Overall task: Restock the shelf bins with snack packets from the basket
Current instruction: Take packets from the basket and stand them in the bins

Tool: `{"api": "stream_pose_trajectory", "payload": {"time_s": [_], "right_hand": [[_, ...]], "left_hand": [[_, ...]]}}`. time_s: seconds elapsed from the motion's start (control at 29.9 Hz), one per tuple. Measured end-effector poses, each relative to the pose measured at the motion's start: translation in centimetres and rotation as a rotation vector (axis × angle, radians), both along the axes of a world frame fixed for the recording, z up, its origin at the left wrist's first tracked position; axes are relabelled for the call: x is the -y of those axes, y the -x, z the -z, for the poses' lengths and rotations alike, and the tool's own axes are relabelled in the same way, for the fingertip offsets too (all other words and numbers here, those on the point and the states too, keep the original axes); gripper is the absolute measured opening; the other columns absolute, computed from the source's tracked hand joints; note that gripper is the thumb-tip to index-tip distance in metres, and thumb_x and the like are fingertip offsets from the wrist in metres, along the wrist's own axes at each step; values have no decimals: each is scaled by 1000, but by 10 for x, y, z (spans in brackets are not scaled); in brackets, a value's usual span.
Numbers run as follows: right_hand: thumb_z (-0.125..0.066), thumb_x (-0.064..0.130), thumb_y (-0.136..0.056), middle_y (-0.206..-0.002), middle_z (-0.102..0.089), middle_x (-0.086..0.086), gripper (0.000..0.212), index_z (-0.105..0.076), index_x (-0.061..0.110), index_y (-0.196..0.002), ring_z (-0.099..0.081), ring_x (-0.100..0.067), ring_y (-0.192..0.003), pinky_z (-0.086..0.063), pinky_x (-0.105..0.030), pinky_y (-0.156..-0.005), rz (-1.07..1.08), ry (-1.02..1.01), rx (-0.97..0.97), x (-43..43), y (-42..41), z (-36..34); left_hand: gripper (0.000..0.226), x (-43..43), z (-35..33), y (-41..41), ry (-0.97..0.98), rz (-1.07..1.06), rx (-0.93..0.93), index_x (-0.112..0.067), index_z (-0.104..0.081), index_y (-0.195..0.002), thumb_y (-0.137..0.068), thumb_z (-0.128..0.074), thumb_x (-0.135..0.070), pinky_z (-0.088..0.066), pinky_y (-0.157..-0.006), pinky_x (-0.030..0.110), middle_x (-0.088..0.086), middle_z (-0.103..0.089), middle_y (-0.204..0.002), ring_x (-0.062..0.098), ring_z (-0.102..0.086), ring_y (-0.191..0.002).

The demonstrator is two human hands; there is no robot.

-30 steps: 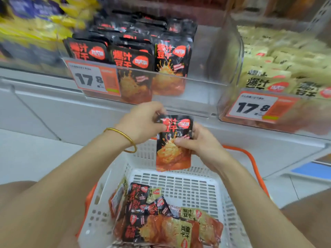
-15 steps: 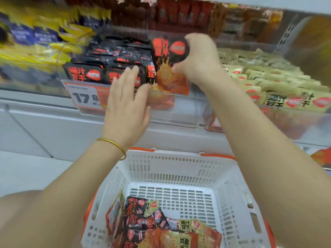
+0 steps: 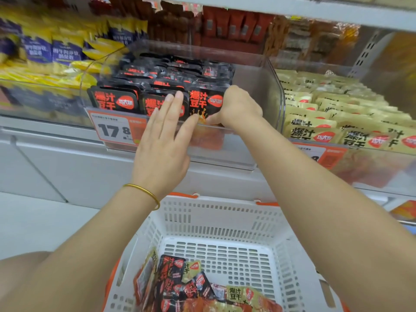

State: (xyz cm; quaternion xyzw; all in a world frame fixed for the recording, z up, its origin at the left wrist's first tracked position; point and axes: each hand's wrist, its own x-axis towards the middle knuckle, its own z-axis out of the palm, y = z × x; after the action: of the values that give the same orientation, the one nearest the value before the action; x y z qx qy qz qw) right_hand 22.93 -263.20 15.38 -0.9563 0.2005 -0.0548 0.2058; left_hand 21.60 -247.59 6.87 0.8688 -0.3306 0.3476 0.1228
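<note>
Fingers of the right hand (image 3: 238, 108) are pinching a black packet (image 3: 205, 104) and setting it upright at the near right of the clear bin (image 3: 269, 86), while the left hand (image 3: 165, 140), flat and wide, is probably steadying the neighbouring row, and more packets are waiting in the basket (image 3: 225, 212) below.

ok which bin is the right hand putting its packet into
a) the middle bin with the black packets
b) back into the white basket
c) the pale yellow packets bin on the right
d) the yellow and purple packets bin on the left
a: the right hand pinches a black packet at the front of the clear middle bin, beside the other black packets, while the left hand is held flat in front of that row.
</note>
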Motion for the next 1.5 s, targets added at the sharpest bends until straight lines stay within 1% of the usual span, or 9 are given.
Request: {"api": "stream_pose_trajectory", "payload": {"time_s": [0.1,0.37,0.6,0.83,0.97,1.07,1.27,1.4,1.5], "right_hand": [[-78,39,-76,-121,-59,-5,66,-40,9,-121,-60,-26,-107,-37,-32,-68,38,39,71,-2,7,-3],[-67,32,-84,-91,-62,4,28,-45,23,-98,-58,-24,-86,-44,-36,-70,-95,24,501,-24,89,15],[-60,23,-91,-107,-62,-8,21,-55,11,-108,-59,-28,-97,-50,-37,-77,-345,-178,-473,-50,96,255],[-55,0,-89,-124,-54,-13,32,-58,7,-120,-60,-29,-98,-49,-33,-71,-489,51,-808,-50,136,380],[-60,7,-91,-124,-57,-10,24,-63,-1,-113,-64,-22,-77,-48,-19,-60,-509,-184,-824,-32,126,365],[-65,12,-88,-110,-64,-11,20,-68,3,-106,-62,-27,-96,-42,-23,-72,-484,-303,-645,-5,107,316],[-65,-2,-85,-73,-61,-6,3,-67,0,-85,-62,-15,-64,-56,-32,-72,-375,-694,-371,29,93,204],[-65,-5,-83,-71,-62,-4,17,-64,11,-78,-62,-10,-61,-58,-30,-71,-265,-914,-186,32,104,158],[-64,-4,-83,-83,-69,-6,19,-65,10,-96,-66,-14,-71,-59,-32,-73,-186,-1109,-63,36,118,130]], "left_hand": [[63,-2,-4,8,21,16,0,0,-47,-134,-72,-52,9,-24,-114,49,28,-23,-150,39,-22,-141],[42,-13,3,38,25,38,-82,2,-59,-110,-69,-50,1,-39,-97,48,26,-51,-124,43,-47,-114],[44,-42,57,51,-463,-144,-529,-3,-54,-121,-78,-63,-11,-41,-94,49,27,-29,-146,42,-38,-126],[53,-37,68,47,-703,-172,-627,-16,-26,-142,-94,-43,-31,-28,-107,38,16,0,-155,31,-14,-140],[54,-22,68,42,-677,-123,-722,-16,-27,-143,-94,-46,-31,-31,-106,38,14,0,-156,30,-16,-140],[58,-11,68,39,-651,-90,-849,-17,-24,-145,-94,-49,-28,-32,-106,39,13,-3,-155,30,-22,-138],[48,4,72,32,-556,19,-1199,-12,-44,-134,-91,-59,-30,-47,-93,39,7,-55,-126,24,-57,-106],[20,15,51,36,-265,103,-1290,-8,-52,-100,-90,-61,-23,-54,-63,24,5,-60,-89,17,-63,-72],[18,19,26,33,12,180,-1249,-6,-52,-95,-87,-64,-16,-58,-66,35,16,-63,-89,27,-66,-77]]}}
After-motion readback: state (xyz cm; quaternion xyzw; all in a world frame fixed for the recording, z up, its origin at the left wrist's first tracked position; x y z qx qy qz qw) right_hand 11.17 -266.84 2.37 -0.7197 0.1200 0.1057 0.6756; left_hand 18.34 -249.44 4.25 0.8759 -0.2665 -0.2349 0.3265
